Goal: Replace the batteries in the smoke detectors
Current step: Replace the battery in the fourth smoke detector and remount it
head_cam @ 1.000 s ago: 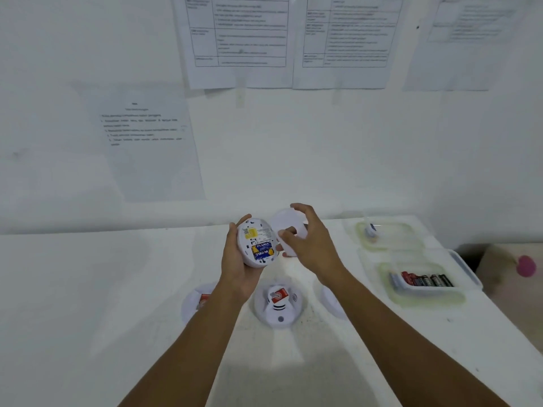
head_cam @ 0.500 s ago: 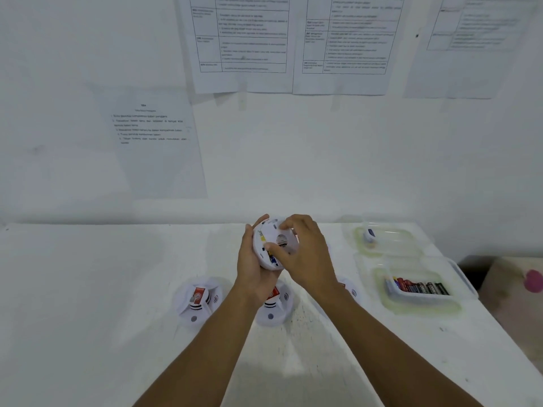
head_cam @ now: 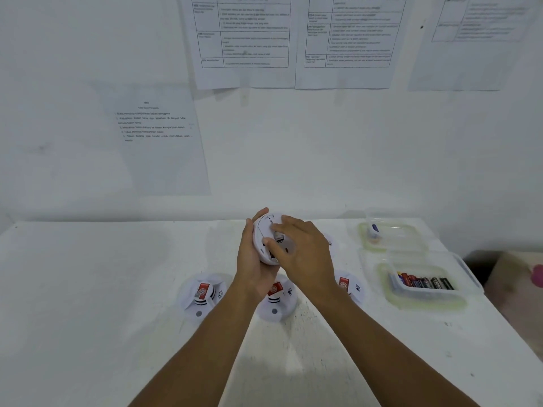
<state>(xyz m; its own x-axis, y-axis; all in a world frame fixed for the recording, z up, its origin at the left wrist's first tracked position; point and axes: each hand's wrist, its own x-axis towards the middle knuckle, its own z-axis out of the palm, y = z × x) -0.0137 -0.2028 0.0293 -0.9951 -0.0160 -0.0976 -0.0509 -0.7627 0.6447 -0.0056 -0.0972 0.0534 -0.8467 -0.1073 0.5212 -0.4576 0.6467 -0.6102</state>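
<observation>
White table set against a white wall hung with printed sheets. Left hand cups a smoke detector on edge above the middle of the table, fingers wrapped round its rim so that the back face is turned toward the right hand. This grip probably braces the body against turning. The right hand lies over that back face, thumb and fingers curled onto the white cover, apparently to seat it or twist it shut. Whether the cover is locked cannot be told. Three further detectors lie front side up in a row on the table below the hands, within easy reach, each presumably waiting for or past its turn. Near the right edge an open clear box holds a row of batteries, close to the working hand for picking. A smaller clear box behind it holds one small item, possibly a spent cell kept apart from the fresh stock.
</observation>
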